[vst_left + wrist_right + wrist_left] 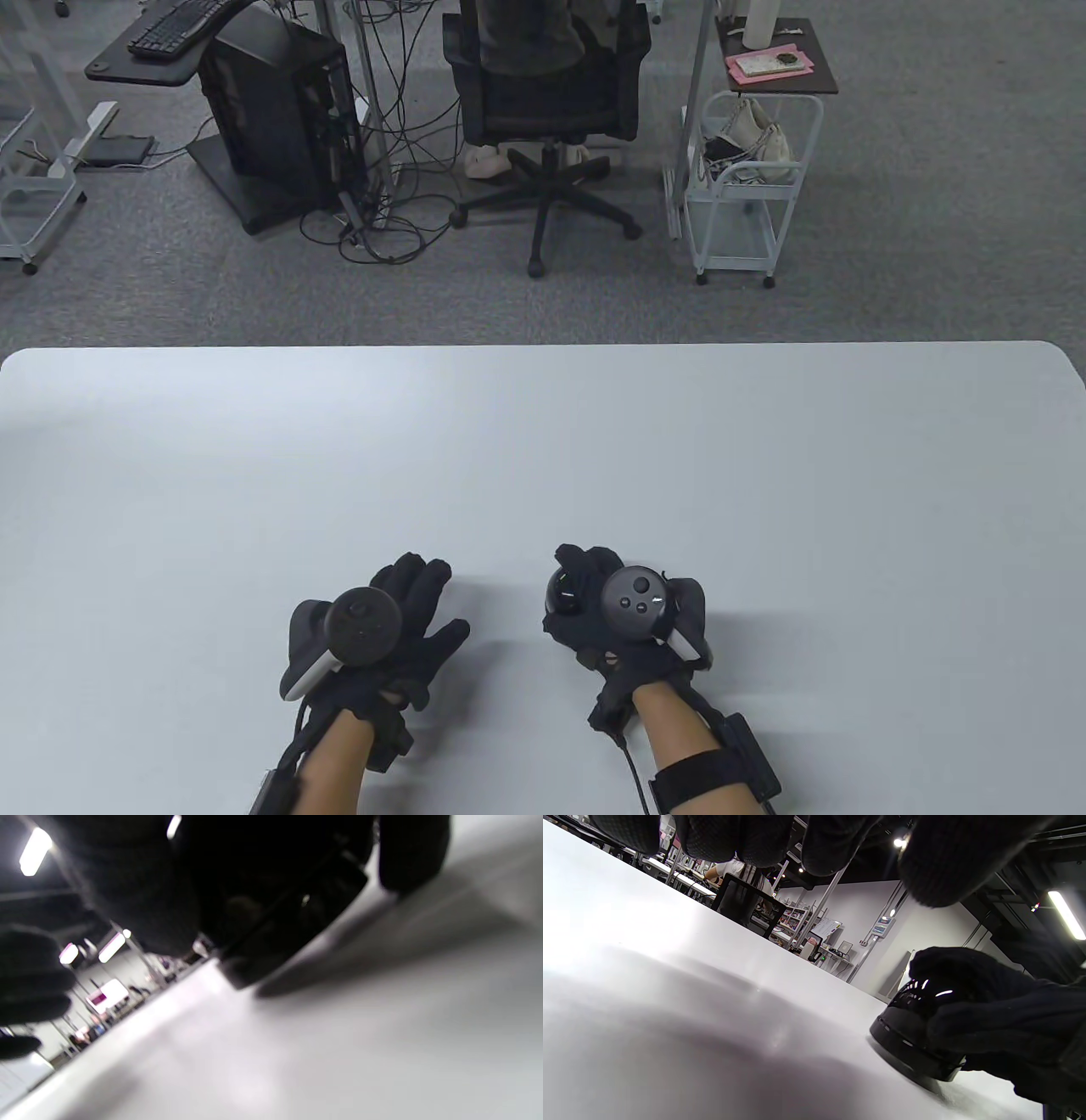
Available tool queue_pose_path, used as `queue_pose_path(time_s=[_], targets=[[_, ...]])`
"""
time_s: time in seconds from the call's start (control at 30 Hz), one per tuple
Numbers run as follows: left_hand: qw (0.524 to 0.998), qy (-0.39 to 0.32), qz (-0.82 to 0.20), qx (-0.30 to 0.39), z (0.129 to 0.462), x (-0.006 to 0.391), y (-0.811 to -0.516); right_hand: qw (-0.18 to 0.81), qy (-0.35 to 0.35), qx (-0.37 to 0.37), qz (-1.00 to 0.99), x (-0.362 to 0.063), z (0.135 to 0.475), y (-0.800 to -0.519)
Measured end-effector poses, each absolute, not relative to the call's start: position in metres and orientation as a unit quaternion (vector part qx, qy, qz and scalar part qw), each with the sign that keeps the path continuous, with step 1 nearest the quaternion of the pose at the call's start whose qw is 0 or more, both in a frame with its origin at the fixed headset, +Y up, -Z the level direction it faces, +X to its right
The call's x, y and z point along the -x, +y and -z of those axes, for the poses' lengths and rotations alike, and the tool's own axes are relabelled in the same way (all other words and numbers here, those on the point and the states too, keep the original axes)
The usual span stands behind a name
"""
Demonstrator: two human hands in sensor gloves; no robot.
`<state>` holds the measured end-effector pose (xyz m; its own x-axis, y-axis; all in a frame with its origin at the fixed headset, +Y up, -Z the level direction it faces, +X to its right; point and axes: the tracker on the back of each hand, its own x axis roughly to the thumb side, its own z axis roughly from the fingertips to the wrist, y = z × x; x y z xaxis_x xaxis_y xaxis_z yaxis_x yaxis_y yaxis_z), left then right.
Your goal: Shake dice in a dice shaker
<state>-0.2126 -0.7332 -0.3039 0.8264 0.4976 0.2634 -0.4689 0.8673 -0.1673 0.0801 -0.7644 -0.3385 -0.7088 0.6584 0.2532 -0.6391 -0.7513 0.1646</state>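
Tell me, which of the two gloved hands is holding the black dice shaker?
The right hand: it grips the dice shaker, while the left hand holds nothing.

even overhead light, table (pixel 670 955) glare, right wrist view blurred

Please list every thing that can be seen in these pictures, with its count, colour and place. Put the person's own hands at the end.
dice shaker: one, glossy black, domed, near the table's front edge, base down on the table in the left wrist view
table: one, white, fills the lower half of the table view
office chair: one, black, on the carpet behind the table
computer tower: one, black, on the floor at far left
trolley: one, white wire, on the floor at far right
left hand: one, black glove, fingers spread, empty, left of the shaker
right hand: one, black glove, holds the dice shaker
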Motion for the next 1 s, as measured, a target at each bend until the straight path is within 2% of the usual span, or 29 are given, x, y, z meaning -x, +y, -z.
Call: queue_pose_path(time_s=[0.07, 0.13, 0.27, 0.33, 0.4, 0.47, 0.53, 0.57, 0.67, 0.8, 1.0], targets=[[0.954, -0.15, -0.254, 0.046, 0.304, 0.213, -0.733, 0.396, 0.012, -0.146, -0.906, -0.083, 0.337, -0.76], [0.954, -0.15, -0.256, 0.042, 0.304, 0.213, -0.732, 0.433, -0.029, -0.155, -0.888, -0.085, 0.333, -0.744], [0.953, -0.154, -0.258, 0.036, 0.303, 0.212, -0.729, 0.468, -0.204, -0.257, -0.82, -0.086, 0.302, -0.67], [0.953, -0.158, -0.257, 0.034, 0.302, 0.211, -0.728, 0.474, -0.239, -0.281, -0.799, -0.086, 0.295, -0.656], [0.953, -0.16, -0.257, 0.032, 0.302, 0.21, -0.728, 0.459, -0.174, -0.237, -0.838, -0.084, 0.307, -0.678], [0.953, -0.162, -0.256, 0.033, 0.302, 0.21, -0.728, 0.461, -0.075, -0.183, -0.865, -0.082, 0.321, -0.724], [0.953, -0.162, -0.254, 0.035, 0.302, 0.21, -0.728, 0.497, -0.01, -0.152, -0.854, -0.084, 0.326, -0.748], [0.953, -0.162, -0.253, 0.036, 0.301, 0.21, -0.728, 0.498, -0.018, -0.147, -0.854, -0.084, 0.326, -0.749], [0.953, -0.161, -0.253, 0.034, 0.301, 0.21, -0.728, 0.423, -0.024, -0.164, -0.891, -0.084, 0.325, -0.744], [0.954, -0.16, -0.251, 0.037, 0.301, 0.21, -0.728, 0.459, -0.022, -0.16, -0.874, -0.084, 0.323, -0.745], [0.954, -0.16, -0.251, 0.036, 0.301, 0.21, -0.728, 0.425, 0.007, -0.153, -0.892, -0.082, 0.326, -0.753]])
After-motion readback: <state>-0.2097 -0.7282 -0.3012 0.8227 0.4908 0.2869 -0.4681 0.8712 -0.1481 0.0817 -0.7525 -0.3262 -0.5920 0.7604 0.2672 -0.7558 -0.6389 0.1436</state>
